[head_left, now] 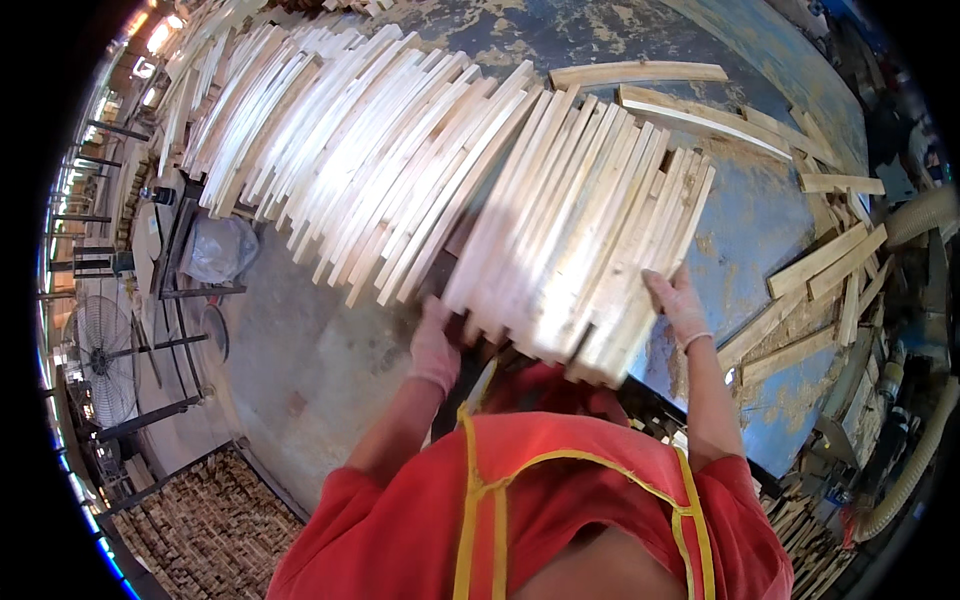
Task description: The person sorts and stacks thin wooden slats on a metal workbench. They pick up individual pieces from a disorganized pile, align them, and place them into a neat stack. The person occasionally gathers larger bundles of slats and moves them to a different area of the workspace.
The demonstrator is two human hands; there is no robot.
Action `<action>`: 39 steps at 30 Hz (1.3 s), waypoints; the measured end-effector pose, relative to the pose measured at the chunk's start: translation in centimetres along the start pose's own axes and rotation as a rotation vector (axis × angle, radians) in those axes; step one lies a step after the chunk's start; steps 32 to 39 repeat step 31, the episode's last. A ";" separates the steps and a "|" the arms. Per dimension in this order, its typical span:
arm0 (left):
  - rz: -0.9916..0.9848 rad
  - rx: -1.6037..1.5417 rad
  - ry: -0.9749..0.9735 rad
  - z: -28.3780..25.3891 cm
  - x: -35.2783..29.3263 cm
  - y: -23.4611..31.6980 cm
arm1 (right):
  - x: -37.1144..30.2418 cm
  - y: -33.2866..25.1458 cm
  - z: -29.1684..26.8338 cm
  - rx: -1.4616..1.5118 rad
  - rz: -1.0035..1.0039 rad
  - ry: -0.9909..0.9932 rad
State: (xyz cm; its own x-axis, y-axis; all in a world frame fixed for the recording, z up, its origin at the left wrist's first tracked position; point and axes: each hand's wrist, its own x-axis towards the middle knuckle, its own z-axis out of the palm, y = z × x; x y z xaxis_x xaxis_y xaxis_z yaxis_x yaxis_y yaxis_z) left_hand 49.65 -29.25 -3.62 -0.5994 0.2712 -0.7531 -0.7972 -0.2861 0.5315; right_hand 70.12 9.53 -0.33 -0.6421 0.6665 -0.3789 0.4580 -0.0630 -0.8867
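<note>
A row of pale wooden strips (575,230) lies side by side in front of me, pressed together between my two gloved hands. At its lower left edge my left hand (436,345) grips the outermost strip, the fingers partly hidden under the wood. My right hand (680,305) clasps the opposite edge, its thumb on top and the other fingers out of sight. The near ends of the strips are uneven and hang over my front. To the left, a longer row of similar wooden strips (370,150) lies close by, with a narrow dark gap between the two rows.
Loose boards (815,260) lie crossed on the sawdust-covered blue table (760,240) at right. Another board (640,72) lies beyond the strips. At left are a standing fan (100,360) and a plastic bag (218,248). Stacked wood pieces (205,525) fill the lower left; a hose (915,490) curves at far right.
</note>
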 end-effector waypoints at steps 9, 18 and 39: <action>0.092 1.122 -0.369 9.2 4.3 6.7 | 4.9 0.6 -7.1 -0.403 0.177 0.054; 0.004 1.033 -0.438 6.1 -2.9 3.3 | -3.3 2.1 -0.8 0.228 0.159 0.039; 0.224 1.431 -0.533 -6.5 -14.0 15.8 | -15.1 9.9 9.3 0.676 0.370 -0.075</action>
